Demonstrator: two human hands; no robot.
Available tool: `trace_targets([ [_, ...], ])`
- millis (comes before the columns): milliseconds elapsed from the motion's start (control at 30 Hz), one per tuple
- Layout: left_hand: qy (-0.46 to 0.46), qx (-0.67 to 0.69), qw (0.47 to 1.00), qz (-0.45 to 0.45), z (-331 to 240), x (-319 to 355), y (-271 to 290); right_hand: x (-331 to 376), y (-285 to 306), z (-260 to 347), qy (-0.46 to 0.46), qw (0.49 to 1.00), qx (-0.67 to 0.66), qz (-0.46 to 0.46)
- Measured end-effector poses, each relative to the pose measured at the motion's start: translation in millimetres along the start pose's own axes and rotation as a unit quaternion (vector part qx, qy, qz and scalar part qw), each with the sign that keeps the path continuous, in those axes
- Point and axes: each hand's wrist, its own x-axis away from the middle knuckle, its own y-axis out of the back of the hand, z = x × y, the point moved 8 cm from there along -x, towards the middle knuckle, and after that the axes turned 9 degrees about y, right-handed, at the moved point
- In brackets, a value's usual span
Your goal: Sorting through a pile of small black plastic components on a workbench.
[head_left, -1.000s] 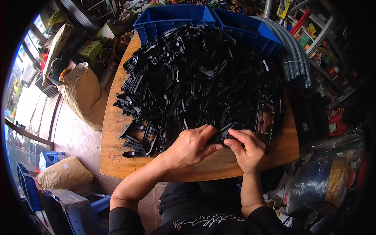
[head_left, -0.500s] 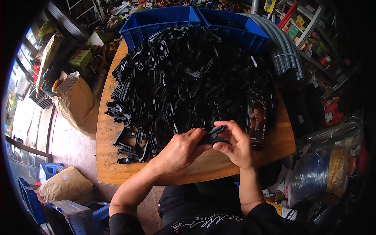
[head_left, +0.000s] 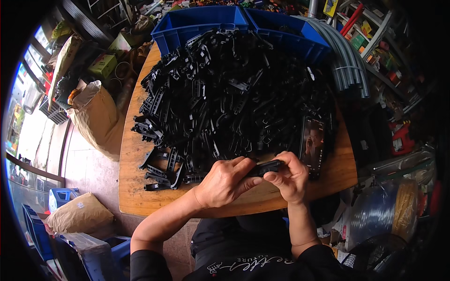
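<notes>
Between my two hands, above the table's near edge, is a long black plastic part. My left hand is closed round its left end, which the fingers mostly cover. The thumb and fingers of my right hand pinch its right end. Just beyond the hands a big heap of similar black plastic parts covers most of the wooden table. Several loose ones lie at the heap's near left corner.
Two blue bins stand along the far edge. A phone with a lit screen leans by the heap's right side. Grey pipes lie at the far right, a paper sack stands left of the table, and a clear-wrapped spool is at lower right.
My right fingers have closed in on the black part, which looked forked with a gap at its right end before and now appears as one slim piece. The whole view has shifted slightly.
</notes>
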Motion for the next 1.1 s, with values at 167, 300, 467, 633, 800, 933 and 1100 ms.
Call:
trace_targets([
  [167, -0.003, 0.045, 0.997, 0.056, 7.7, -3.1, -5.5, -5.6, 0.3, -1.0, 0.032, 0.998, -0.022, 0.054],
  [300, 0.021, 0.023, 0.999, 0.008, 6.1, 0.1, 2.3, -6.1, -4.1, -1.0, -0.017, 0.998, -0.003, 0.066],
  [467, 0.160, -0.228, 0.938, -0.205, 29.7, -1.5, 77.4, -77.6, 28.2, 16.3, 0.042, 0.983, 0.178, 0.015],
  [633, 0.202, -0.349, 0.902, -0.154, 52.9, -10.4, 57.2, -276.0, 98.4, 74.0, 0.238, 0.897, 0.369, -0.047],
  [800, 0.129, -0.288, 0.926, -0.207, 48.8, 0.7, 69.6, -201.5, 21.0, 83.4, 0.182, 0.918, 0.335, 0.111],
  [933, 0.208, -0.318, 0.900, -0.214, 57.1, 8.1, 77.1, -47.1, -14.9, 35.7, 0.126, 0.858, 0.422, 0.266],
  [1100, 0.180, -0.361, 0.899, -0.173, 55.3, -3.9, 52.6, 19.0, -4.1, -1.0, 0.070, 0.871, 0.454, 0.172],
])
